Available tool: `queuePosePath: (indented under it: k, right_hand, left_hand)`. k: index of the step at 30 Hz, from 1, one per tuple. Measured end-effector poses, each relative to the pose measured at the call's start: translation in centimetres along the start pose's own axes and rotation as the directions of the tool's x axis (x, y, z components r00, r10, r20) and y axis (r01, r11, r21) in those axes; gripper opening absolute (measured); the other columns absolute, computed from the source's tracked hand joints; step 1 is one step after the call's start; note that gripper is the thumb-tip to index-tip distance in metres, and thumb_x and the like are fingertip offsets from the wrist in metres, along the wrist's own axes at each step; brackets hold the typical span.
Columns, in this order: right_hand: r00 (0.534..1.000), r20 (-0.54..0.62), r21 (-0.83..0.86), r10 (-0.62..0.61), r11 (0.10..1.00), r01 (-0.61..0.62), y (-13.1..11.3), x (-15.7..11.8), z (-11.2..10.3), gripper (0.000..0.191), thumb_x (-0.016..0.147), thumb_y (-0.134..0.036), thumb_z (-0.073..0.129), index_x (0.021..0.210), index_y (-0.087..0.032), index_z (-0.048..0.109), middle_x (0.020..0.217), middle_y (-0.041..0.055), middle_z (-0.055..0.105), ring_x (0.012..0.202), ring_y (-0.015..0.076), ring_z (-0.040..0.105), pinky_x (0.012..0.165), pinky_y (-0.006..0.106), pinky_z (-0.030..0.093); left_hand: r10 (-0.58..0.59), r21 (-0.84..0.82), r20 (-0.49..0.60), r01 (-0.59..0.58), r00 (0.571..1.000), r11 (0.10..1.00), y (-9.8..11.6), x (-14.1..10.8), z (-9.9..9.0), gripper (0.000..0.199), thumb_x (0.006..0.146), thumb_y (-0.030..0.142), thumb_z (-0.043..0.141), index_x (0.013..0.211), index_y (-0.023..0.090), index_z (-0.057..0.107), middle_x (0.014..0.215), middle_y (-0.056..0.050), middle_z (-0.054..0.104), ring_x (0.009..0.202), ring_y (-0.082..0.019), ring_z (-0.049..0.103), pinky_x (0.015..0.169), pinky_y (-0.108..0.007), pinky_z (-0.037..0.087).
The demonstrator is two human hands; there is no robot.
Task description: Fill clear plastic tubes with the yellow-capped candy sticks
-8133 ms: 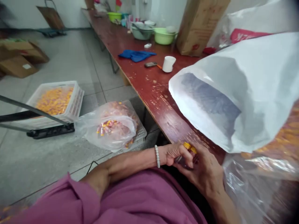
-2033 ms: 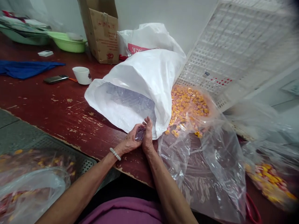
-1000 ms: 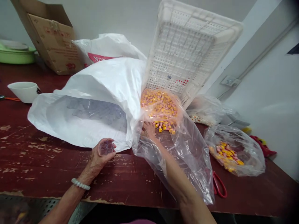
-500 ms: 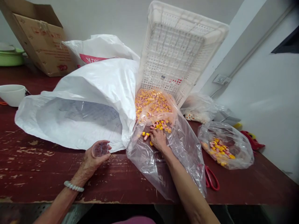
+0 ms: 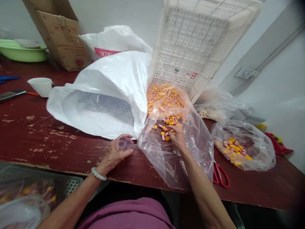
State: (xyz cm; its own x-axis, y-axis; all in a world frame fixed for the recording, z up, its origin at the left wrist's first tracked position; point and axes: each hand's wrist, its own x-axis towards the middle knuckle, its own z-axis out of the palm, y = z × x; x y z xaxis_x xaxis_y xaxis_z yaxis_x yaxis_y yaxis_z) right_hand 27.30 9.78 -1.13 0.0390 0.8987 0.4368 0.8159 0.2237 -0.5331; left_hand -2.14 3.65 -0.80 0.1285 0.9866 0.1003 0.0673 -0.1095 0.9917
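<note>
My left hand [image 5: 117,150] is wrapped round a small clear plastic cup [image 5: 123,145], just in front of the open white sack [image 5: 116,70]. Inside the mouth of a clear plastic bag [image 5: 166,165], my right hand [image 5: 176,136] has its fingers bent over small pink pieces with yellow caps [image 5: 163,136]. Whether it grips one is too small to tell. Many more of these pieces [image 5: 166,97] fill the back of that bag.
A white plastic crate [image 5: 188,47] leans behind the bag. To the right lie red-handled scissors [image 5: 222,175] and a second bag of pieces [image 5: 243,152]. At left are a white cup [image 5: 42,87], phone [image 5: 11,95], green basin [image 5: 23,54] and cardboard box [image 5: 64,41].
The camera view has shifted, showing more at the left and below. My right hand has drawn slightly back from the heap, with several pieces now beside its fingers. My left hand still holds the cup.
</note>
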Motion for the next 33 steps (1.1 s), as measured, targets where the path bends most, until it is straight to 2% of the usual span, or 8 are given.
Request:
queuePosePath:
  k: [5,9,14,18,22,27,30,33]
  right_hand:
    - [0.936,-0.035,0.07,-0.35,0.934,0.351,-7.0,-2.5,-1.3,0.025,0.086,-0.02,0.048,0.101,-0.026,0.068,0.094,0.0054,0.063,0.091,0.0192,0.055,0.082,0.036,0.041]
    - [0.876,0.014,-0.117,-0.481,0.87,0.479,-11.6,-4.5,-1.3,0.03,0.087,-0.013,0.046,0.102,-0.029,0.067,0.092,0.0047,0.06,0.088,0.0189,0.05,0.082,0.036,0.035]
    - [0.833,0.144,-0.183,-0.535,0.813,0.553,-12.5,-5.7,-0.9,0.039,0.083,-0.01,0.045,0.115,-0.028,0.059,0.099,0.0049,0.062,0.094,0.0209,0.047,0.085,0.039,0.03]
    - [0.844,0.168,0.023,-0.509,0.858,0.513,-12.8,-6.9,-0.5,0.067,0.068,-0.006,0.042,0.134,-0.017,0.037,0.104,0.008,0.06,0.097,0.0224,0.048,0.086,0.04,0.033]
    - [0.853,0.19,0.074,-0.486,0.873,0.481,-13.6,-8.1,0.2,0.074,0.062,-0.009,0.042,0.136,-0.014,0.033,0.116,0.0112,0.054,0.105,0.0253,0.048,0.094,0.045,0.032]
    - [0.939,0.078,0.096,-0.335,0.94,0.327,-10.4,-6.2,0.1,0.066,0.071,-0.006,0.038,0.135,-0.017,0.033,0.12,0.0089,0.054,0.11,0.0209,0.048,0.096,0.038,0.035]
    - [0.989,0.1,-0.238,-0.111,0.962,0.132,-6.1,-4.0,-0.2,0.042,0.076,-0.007,0.04,0.113,-0.016,0.056,0.111,0.0114,0.058,0.102,0.0249,0.049,0.09,0.039,0.037]
    - [0.962,0.273,-0.51,-0.002,0.848,0.147,-2.5,-2.7,-0.3,0.03,0.083,-0.012,0.042,0.104,-0.018,0.062,0.102,0.0116,0.061,0.095,0.0265,0.049,0.085,0.04,0.037]
  left_hand:
    - [0.049,0.221,0.075,-0.065,0.996,0.973,1.6,-0.8,1.6,0.039,0.062,0.01,0.06,0.101,0.013,0.058,0.084,-0.005,0.068,0.076,-0.016,0.064,0.072,-0.026,0.05]
    - [0.049,0.292,0.135,-0.087,0.99,0.953,2.5,-1.3,2.4,0.04,0.06,0.007,0.056,0.1,0.015,0.059,0.086,-0.003,0.068,0.075,-0.015,0.063,0.071,-0.025,0.049]
    - [0.087,0.396,0.182,-0.154,0.979,0.905,2.3,-1.5,2.6,0.034,0.058,0.008,0.058,0.091,0.015,0.06,0.081,-0.001,0.066,0.071,-0.016,0.059,0.067,-0.026,0.046]
    - [0.038,0.278,0.194,-0.092,0.98,0.956,2.5,-1.5,3.0,0.036,0.059,0.009,0.059,0.094,0.014,0.059,0.083,-0.002,0.066,0.072,-0.015,0.058,0.067,-0.025,0.046]
    - [0.02,0.179,0.155,-0.048,0.988,0.983,3.0,-1.2,3.5,0.027,0.059,0.011,0.06,0.086,0.013,0.059,0.077,-0.001,0.064,0.072,-0.015,0.058,0.066,-0.024,0.046]
    - [-0.137,0.045,0.088,0.134,0.987,0.99,1.9,-0.9,2.7,0.029,0.055,0.01,0.059,0.084,0.013,0.059,0.07,0.001,0.061,0.06,-0.012,0.053,0.055,-0.022,0.041]
    - [-0.186,0.003,0.035,0.186,0.982,0.983,1.0,-1.0,1.8,0.028,0.054,0.012,0.058,0.082,0.014,0.059,0.07,0.0,0.062,0.056,-0.011,0.051,0.051,-0.021,0.039]
    - [-0.189,-0.014,0.027,0.19,0.982,0.982,1.0,-1.1,1.6,0.027,0.054,0.013,0.06,0.081,0.015,0.059,0.071,-0.001,0.063,0.059,-0.012,0.053,0.05,-0.022,0.039]
